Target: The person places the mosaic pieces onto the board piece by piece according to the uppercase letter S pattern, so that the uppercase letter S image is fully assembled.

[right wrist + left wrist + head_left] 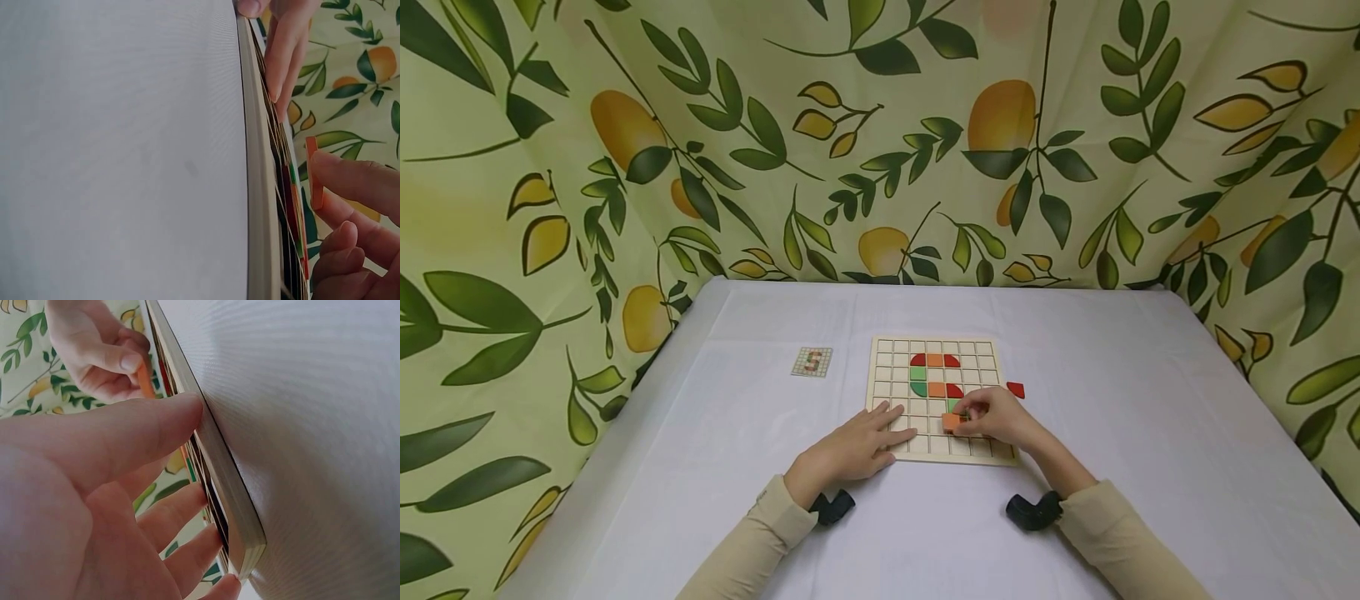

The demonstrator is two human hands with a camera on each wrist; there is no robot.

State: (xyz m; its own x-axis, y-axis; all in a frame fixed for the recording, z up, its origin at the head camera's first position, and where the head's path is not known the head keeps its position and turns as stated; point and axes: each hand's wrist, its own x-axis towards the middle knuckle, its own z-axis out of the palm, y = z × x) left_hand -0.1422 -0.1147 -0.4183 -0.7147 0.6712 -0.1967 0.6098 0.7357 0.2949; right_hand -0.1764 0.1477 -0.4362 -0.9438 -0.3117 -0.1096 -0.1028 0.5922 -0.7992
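Observation:
A square wooden grid board [904, 451] lies on the table, with red, orange and green tiles set in several of its cells. My right hand [997, 414] pinches an orange square tile [951, 422] between thumb and finger, just above the lower middle cells; in the right wrist view that tile [314, 174] is tilted up on edge, apart from the board. My left hand [854, 442] rests on the board's lower left corner, fingers spread and fairly straight. In the left wrist view its thumb [169, 419] lies over the board's near edge.
Left of the board lies a small pattern card [812, 362] showing a coloured figure on a grid. A loose red tile [1016, 390] sits just off the board's right edge. White cloth [737, 400] covers the table, and a leaf-and-fruit patterned curtain [925, 200] hangs around its back and sides.

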